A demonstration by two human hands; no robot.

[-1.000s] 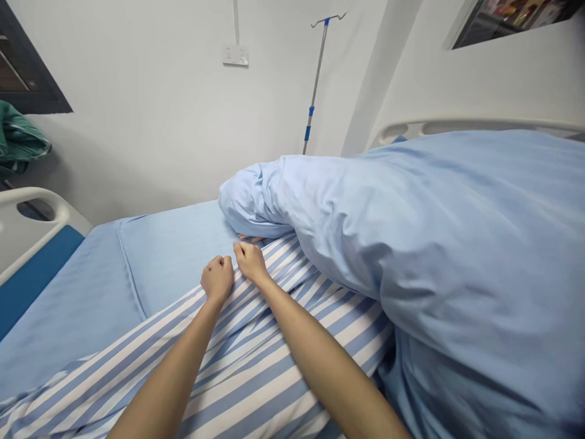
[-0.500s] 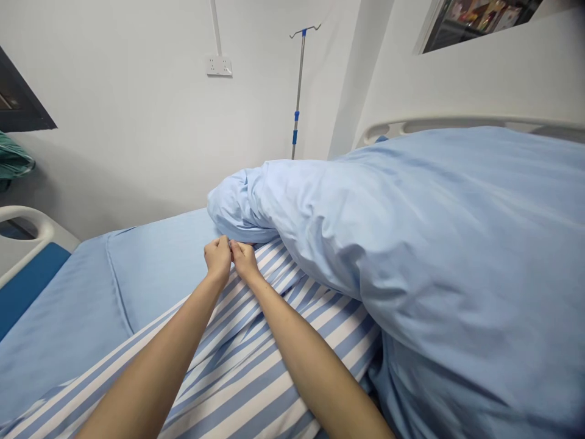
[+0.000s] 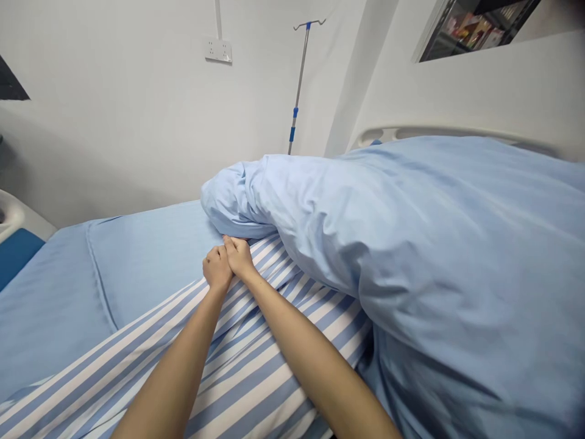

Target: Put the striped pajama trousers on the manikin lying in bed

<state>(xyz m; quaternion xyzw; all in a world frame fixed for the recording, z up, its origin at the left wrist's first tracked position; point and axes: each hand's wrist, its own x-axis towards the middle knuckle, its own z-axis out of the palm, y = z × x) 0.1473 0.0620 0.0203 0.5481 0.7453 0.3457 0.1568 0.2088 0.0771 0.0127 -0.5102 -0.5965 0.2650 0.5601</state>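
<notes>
Here we go: our left hand and right hand clench together at the striped sheet's end, right nearer the duvet; any grasp is unclear.

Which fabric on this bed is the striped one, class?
The blue-and-white striped cloth under the left hand and right hand; the bedsheet and bulky duvet beside it are plain light blue.

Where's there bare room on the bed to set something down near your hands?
The smooth light blue bed sheet lies uncovered left of your hands, bordered by the blue-and-white striped fabric below and the blue-panelled white bed rail at far left. It's crowded where your left hand and right hand meet, against the bunched pale blue duvet.
</notes>
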